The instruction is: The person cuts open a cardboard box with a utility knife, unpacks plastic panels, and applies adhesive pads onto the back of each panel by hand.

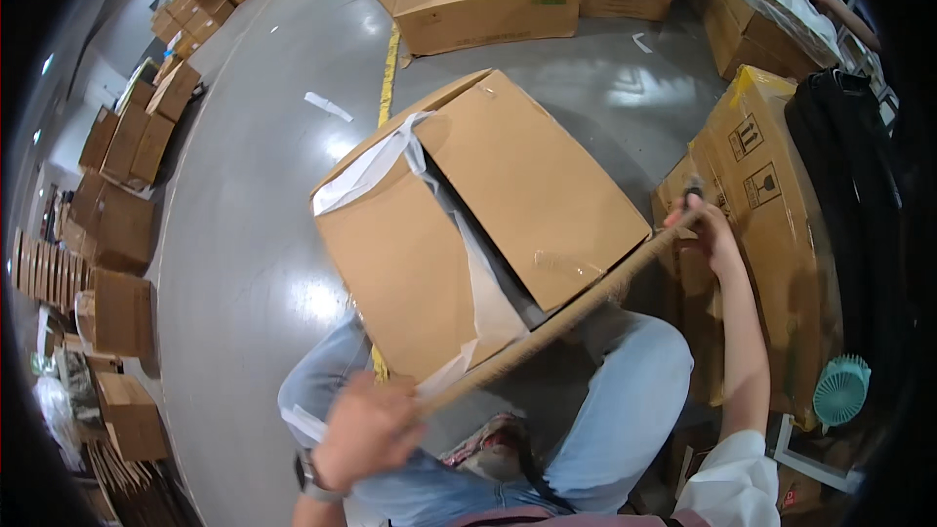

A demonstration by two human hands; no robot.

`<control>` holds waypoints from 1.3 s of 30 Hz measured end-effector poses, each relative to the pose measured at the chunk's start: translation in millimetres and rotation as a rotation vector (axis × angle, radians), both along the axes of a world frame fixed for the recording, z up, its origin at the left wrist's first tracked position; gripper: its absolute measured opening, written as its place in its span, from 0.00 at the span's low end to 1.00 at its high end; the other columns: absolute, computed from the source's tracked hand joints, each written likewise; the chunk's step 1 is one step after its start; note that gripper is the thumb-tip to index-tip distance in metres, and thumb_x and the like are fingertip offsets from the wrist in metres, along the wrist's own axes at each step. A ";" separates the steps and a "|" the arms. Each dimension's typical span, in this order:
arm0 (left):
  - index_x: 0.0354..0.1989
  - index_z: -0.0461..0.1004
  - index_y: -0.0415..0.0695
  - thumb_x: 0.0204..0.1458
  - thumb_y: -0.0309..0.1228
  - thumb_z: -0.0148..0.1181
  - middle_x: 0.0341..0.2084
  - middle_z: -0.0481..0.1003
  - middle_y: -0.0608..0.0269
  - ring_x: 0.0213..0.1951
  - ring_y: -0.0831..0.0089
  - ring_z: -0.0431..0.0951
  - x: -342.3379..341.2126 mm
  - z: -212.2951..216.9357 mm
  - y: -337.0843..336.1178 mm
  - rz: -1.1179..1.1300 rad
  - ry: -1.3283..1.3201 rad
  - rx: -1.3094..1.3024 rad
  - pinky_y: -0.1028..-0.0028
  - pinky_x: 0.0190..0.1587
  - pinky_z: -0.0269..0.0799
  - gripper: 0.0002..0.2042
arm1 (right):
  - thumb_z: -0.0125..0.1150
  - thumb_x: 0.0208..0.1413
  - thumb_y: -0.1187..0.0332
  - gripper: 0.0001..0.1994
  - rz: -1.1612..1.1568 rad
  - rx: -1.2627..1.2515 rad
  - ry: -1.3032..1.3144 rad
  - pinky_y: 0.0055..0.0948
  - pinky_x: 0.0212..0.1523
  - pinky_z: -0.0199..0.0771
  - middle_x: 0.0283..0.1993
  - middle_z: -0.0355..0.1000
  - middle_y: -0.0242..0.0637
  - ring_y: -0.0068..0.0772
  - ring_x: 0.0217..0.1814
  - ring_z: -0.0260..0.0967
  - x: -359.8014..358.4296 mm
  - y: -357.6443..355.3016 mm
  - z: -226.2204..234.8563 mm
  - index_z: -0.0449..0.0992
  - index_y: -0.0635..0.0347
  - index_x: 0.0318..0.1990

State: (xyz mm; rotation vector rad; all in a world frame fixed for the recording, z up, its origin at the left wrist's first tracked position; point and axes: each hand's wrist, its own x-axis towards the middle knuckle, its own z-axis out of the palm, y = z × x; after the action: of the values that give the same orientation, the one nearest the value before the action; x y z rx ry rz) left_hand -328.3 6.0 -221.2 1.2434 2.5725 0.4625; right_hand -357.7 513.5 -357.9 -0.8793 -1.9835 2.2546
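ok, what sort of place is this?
Likely a warehouse or packing area: cardboard boxes stacked along the left, a yellow line marked on the grey floor, and a large box with loose white tape in front of the person.

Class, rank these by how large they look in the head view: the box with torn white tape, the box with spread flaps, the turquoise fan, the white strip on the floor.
1. Torn-tape box
2. Spread-flap box, farther away
3. Turquoise fan
4. White strip
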 end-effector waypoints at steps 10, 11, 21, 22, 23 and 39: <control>0.47 0.64 0.34 0.45 0.27 0.50 0.50 0.67 0.47 0.53 0.56 0.69 190.5 -67.0 63.2 0.169 0.258 -0.043 0.68 0.39 0.72 0.19 | 0.55 0.58 0.56 0.12 -0.523 -0.362 0.502 0.30 0.46 0.68 0.28 0.68 0.30 0.27 0.36 0.67 88.7 37.6 1.6 0.70 0.55 0.38; 0.47 0.64 0.34 0.45 0.27 0.50 0.50 0.67 0.47 0.53 0.56 0.69 201.3 -72.4 61.8 0.211 0.284 -0.043 0.68 0.39 0.72 0.19 | 0.55 0.57 0.56 0.12 -0.535 -0.264 0.535 0.28 0.44 0.68 0.28 0.67 0.28 0.25 0.35 0.66 101.0 44.7 -3.4 0.70 0.55 0.38; 0.50 0.63 0.32 0.46 0.29 0.49 0.52 0.65 0.44 0.57 0.56 0.65 244.2 -105.7 78.6 0.182 0.464 0.119 0.66 0.41 0.69 0.21 | 0.53 0.59 0.58 0.13 -0.807 -0.159 0.651 0.26 0.40 0.67 0.27 0.63 0.29 0.24 0.32 0.63 112.0 20.5 -21.7 0.67 0.60 0.36; 0.50 0.63 0.32 0.47 0.29 0.49 0.52 0.65 0.45 0.57 0.56 0.64 237.7 -108.1 79.8 0.163 0.476 0.137 0.65 0.42 0.69 0.21 | 0.52 0.60 0.59 0.13 -0.849 -0.086 0.609 0.26 0.39 0.67 0.27 0.64 0.30 0.25 0.31 0.63 107.8 23.3 -21.1 0.67 0.60 0.35; 0.50 0.63 0.32 0.47 0.29 0.48 0.53 0.65 0.45 0.58 0.56 0.64 232.5 -111.9 79.4 0.143 0.487 0.153 0.65 0.42 0.68 0.21 | 0.51 0.60 0.59 0.13 -0.890 -0.015 0.566 0.26 0.38 0.67 0.27 0.64 0.31 0.26 0.31 0.63 104.2 26.1 -22.5 0.67 0.61 0.34; 0.55 0.61 0.48 0.52 0.36 0.46 0.61 0.59 0.58 0.63 0.63 0.58 34.1 -259.1 -63.8 -0.033 0.711 -0.235 0.55 0.45 0.64 0.21 | 0.58 0.49 0.66 0.13 0.613 1.010 -0.069 0.44 0.40 0.68 0.33 0.71 0.59 0.58 0.41 0.69 57.7 -42.9 -74.6 0.68 0.70 0.34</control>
State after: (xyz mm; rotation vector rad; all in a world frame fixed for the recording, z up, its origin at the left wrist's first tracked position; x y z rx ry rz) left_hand -294.3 -57.8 -480.2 1.5615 3.0241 -0.3583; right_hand -300.0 470.6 -432.5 -0.2346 -3.1696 0.9642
